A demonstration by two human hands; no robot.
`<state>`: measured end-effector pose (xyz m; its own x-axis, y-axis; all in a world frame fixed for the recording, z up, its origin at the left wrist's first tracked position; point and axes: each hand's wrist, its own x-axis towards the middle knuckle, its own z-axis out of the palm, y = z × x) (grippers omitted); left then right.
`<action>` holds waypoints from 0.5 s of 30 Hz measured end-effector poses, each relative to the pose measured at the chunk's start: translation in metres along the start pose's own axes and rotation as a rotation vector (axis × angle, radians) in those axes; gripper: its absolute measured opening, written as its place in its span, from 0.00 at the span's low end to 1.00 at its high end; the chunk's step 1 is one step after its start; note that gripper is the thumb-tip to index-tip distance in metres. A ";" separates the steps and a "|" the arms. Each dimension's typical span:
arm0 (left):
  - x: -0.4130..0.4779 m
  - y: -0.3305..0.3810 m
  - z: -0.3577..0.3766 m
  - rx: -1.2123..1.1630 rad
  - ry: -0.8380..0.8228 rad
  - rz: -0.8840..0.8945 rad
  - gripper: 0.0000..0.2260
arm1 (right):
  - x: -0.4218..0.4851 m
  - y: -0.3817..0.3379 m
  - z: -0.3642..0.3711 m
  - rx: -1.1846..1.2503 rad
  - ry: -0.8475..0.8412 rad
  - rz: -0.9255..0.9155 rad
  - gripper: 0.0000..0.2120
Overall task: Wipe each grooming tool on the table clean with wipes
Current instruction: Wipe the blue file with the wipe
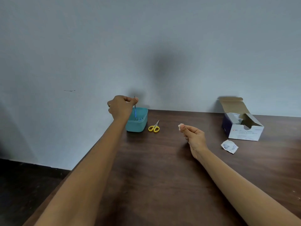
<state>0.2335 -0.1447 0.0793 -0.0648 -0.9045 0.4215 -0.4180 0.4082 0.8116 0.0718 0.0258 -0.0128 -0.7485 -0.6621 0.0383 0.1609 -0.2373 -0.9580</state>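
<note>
At the counter's (162, 160) far left corner, the left hand (120, 106) pinches a thin blue-handled tool (135, 108) upright over the teal tub (137, 123). Yellow scissors (154, 127) lie just beside the tub. The right hand (194, 137) pinches a small white wipe (180, 126). An open wipe box (242, 126) and torn wrapper (229, 146) sit toward the right edge.

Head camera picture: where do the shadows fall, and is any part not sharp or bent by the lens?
Head view: soft light throws a blurred dark shadow on the wall above the scissors; the open box also shadows the wall behind it; the wide lens bends the table edges; the box print and the thin tool in the left hand are too soft to read.
</note>
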 end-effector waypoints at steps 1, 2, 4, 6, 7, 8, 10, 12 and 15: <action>0.008 0.000 0.003 0.052 -0.023 -0.003 0.13 | 0.006 0.001 0.002 0.011 0.003 -0.009 0.05; 0.015 0.000 0.007 0.098 -0.043 -0.006 0.12 | 0.011 0.003 0.004 0.019 0.005 -0.015 0.05; 0.030 -0.003 0.016 0.213 -0.072 -0.010 0.12 | 0.021 0.006 0.008 0.007 0.008 -0.027 0.06; 0.042 -0.007 0.028 0.380 -0.089 -0.015 0.13 | 0.029 0.011 0.009 -0.022 0.008 -0.050 0.05; 0.046 -0.009 0.033 0.472 -0.100 -0.019 0.14 | 0.031 0.013 0.009 -0.034 0.008 -0.060 0.05; 0.049 -0.011 0.038 0.562 -0.113 -0.023 0.15 | 0.034 0.016 0.009 -0.040 0.005 -0.066 0.05; 0.053 -0.017 0.048 0.710 -0.133 -0.021 0.12 | 0.037 0.019 0.007 -0.037 -0.010 -0.073 0.05; 0.053 -0.025 0.058 0.832 -0.152 -0.019 0.08 | 0.040 0.022 0.006 -0.036 -0.021 -0.077 0.07; 0.054 -0.035 0.071 0.970 -0.185 0.014 0.05 | 0.041 0.024 0.007 -0.062 -0.023 -0.089 0.10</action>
<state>0.1807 -0.2165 0.0451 -0.1817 -0.9391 0.2916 -0.9725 0.2156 0.0884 0.0491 -0.0120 -0.0326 -0.7432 -0.6564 0.1298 0.0539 -0.2522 -0.9662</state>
